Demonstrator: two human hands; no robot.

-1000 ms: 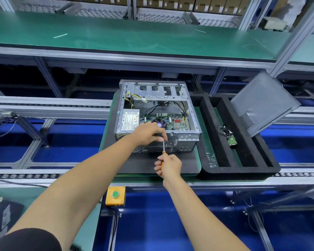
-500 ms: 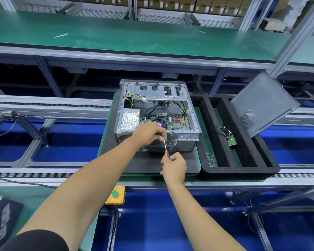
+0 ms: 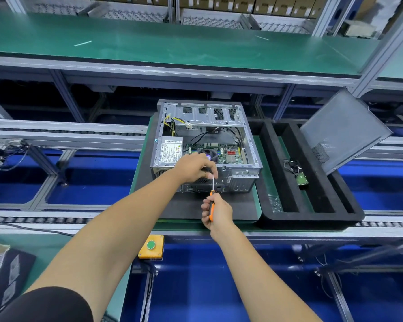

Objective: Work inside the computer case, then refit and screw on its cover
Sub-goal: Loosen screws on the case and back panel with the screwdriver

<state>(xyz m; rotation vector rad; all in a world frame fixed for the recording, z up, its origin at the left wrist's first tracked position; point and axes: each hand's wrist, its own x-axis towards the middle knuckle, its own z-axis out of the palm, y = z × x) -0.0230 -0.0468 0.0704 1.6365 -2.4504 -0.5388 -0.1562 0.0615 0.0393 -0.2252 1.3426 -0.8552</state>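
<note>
- Yellow button box (image 3: 151, 249) hangs at the worktop's near edge, left of both hands.
- Left hand (image 3: 194, 168) rests on the open computer case (image 3: 205, 145), its grip pinching the screwdriver's shaft at the rear panel.
- Right hand (image 3: 217, 212) has its grip wrapped round the orange screwdriver (image 3: 211, 201) handle.
- The case sits on a dark mat (image 3: 191, 205).
- Cover (image 3: 342, 131) leans tilted on the black tray (image 3: 312, 219), right.

The open grey metal computer case (image 3: 205, 145) admits entry from above. Black cables (image 3: 230, 133) and yellow wires (image 3: 170, 126) cross its interior. A black foam tray (image 3: 312, 217) adjoins its right side.
</note>
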